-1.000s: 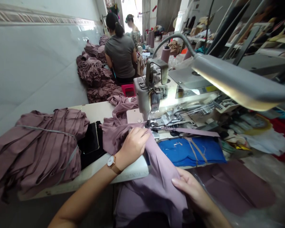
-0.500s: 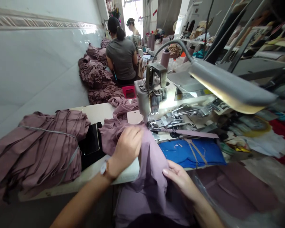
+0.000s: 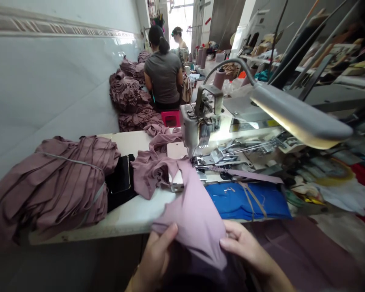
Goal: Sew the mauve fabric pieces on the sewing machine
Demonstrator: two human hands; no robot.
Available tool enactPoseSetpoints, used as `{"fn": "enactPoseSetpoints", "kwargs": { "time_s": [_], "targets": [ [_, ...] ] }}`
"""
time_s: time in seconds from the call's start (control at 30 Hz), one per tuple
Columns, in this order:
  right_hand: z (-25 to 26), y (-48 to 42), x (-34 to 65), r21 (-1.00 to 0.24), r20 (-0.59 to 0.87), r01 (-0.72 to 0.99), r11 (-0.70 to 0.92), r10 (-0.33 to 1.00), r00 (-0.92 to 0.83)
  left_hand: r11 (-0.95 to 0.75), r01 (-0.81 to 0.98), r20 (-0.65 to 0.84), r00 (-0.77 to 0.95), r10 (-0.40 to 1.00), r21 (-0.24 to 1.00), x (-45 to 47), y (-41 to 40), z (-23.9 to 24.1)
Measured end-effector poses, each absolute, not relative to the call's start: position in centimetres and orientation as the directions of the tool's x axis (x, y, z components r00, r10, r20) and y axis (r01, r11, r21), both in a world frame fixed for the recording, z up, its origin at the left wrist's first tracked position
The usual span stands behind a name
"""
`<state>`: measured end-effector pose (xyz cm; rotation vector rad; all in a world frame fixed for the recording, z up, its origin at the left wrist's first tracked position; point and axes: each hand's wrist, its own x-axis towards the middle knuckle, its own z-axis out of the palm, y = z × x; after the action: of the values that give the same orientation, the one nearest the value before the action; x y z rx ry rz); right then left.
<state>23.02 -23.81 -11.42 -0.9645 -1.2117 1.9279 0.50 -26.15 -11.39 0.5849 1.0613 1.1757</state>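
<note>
A mauve piece of fabric stretches from the needle area of the sewing machine down toward me. My left hand pinches its left edge between thumb and fingers, below the front edge of the table. On the right edge, my right hand grips the same cloth, thumb on top. Behind the needle, more of the mauve cloth lies crumpled on the machine bed. A narrow mauve strip runs into the metal guide from the right.
A tied bundle of mauve pieces and a black phone lie on the left of the table. A blue folded bundle sits at right. The lamp overhangs the machine. A person sits ahead, beside fabric heaps.
My left hand has left the cloth near the needle and come down toward me onto its left edge. The fabric is now spread between both hands; my right hand sits slightly lower.
</note>
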Motion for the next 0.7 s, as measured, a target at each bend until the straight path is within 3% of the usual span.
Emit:
{"fn": "enactPoseSetpoints", "kwargs": {
  "time_s": [0.07, 0.13, 0.2, 0.43, 0.53, 0.7],
  "targets": [
    [-12.1, -25.4, 24.6, -0.943, -0.289, 0.018, -0.333, 0.793, -0.537, 0.16, -0.027, -0.161, -0.043, 0.986, 0.987, -1.3, -26.8, -10.1],
    [-13.4, -27.2, 25.9, -0.929, -0.364, 0.139, -0.342, 0.786, -0.499, -0.003, 0.32, -0.022, 0.074, 0.997, 0.947, -2.1, -27.2, -9.8],
    [-15.1, -29.0, 26.7, -0.91, -0.414, 0.178, -0.374, 0.808, -0.419, -0.119, 0.477, 0.03, 0.189, 0.982, 0.871, -2.0, -27.0, -10.0],
    [-17.8, -29.3, 25.7, -0.932, -0.362, 0.178, -0.317, 0.845, -0.393, -0.185, 0.529, 0.198, 0.032, 0.98, 0.828, -0.2, -22.2, -9.3],
    [-17.5, -28.0, 24.8, -0.952, -0.298, 0.191, -0.241, 0.876, -0.379, -0.187, 0.464, 0.228, -0.032, 0.973, 0.866, -0.3, -19.8, -8.3],
    [-17.7, -27.2, 23.8, -0.959, -0.282, 0.134, -0.25, 0.899, -0.337, -0.171, 0.308, 0.199, -0.061, 0.978, 0.936, -0.4, -16.5, -6.7]
  ]
}}
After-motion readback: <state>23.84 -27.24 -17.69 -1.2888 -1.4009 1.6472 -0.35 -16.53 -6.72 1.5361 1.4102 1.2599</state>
